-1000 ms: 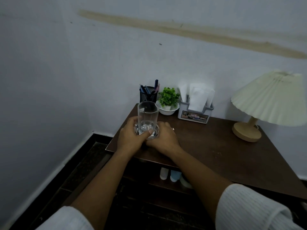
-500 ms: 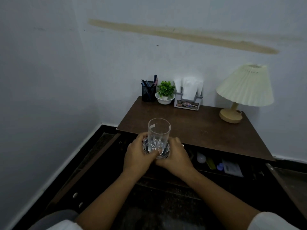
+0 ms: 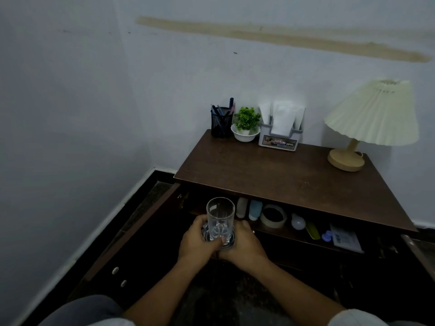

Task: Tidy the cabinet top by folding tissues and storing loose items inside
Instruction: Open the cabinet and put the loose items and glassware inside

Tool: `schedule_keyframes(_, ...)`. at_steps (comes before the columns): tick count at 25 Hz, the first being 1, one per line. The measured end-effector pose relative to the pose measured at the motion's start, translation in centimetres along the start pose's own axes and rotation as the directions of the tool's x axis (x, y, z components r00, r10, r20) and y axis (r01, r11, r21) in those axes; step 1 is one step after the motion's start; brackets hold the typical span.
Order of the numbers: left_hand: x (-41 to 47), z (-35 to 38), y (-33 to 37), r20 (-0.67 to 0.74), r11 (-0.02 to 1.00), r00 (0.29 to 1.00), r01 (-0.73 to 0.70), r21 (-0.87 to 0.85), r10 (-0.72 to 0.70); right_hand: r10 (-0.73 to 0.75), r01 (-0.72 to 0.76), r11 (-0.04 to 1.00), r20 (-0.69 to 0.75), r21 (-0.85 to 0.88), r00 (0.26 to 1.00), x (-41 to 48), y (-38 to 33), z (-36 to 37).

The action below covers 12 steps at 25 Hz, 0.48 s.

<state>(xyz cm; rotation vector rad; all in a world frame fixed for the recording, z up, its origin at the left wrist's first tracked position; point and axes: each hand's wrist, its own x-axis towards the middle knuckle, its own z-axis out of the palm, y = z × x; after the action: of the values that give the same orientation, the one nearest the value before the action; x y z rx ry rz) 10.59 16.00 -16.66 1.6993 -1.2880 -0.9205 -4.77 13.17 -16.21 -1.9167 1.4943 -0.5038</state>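
Observation:
A clear drinking glass [image 3: 220, 215] stands upright on a small round glass coaster [image 3: 229, 241]. My left hand [image 3: 196, 241] and my right hand [image 3: 242, 247] hold them together from both sides, in front of the open cabinet's upper shelf [image 3: 294, 234], below the dark brown cabinet top [image 3: 282, 175]. White folded tissues [image 3: 282, 117] stand in a grey holder [image 3: 279, 142] at the back of the top.
A pen cup [image 3: 221, 123], a potted plant [image 3: 246, 124] and a lamp [image 3: 367, 121] stand on the top. The shelf holds two small bottles [image 3: 249, 209], a tape roll [image 3: 274, 216], a bulb [image 3: 297, 223] and papers [image 3: 346, 238]. Both cabinet doors [image 3: 131, 234] hang open.
Both hands carried the glass and coaster off the cabinet top and down, level with the open shelf. The view pulled back and dropped lower.

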Motion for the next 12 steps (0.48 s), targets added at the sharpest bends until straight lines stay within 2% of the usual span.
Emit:
schedule_keyframes(6,4.9,0.5,-1.3,0.032,0.997,0.997,0.071,-0.012,-0.071,0.058,-0.059,0.995,0.023,0.079,0.998,4.5,1.3,2.1)
schedule_keyframes(12,8.5,1.5,-2.7,0.005,0.991,0.991,0.134,-0.018,-0.134,0.125,-0.112,0.952,-0.028,0.286,0.992,7.8,2.4,4.9)
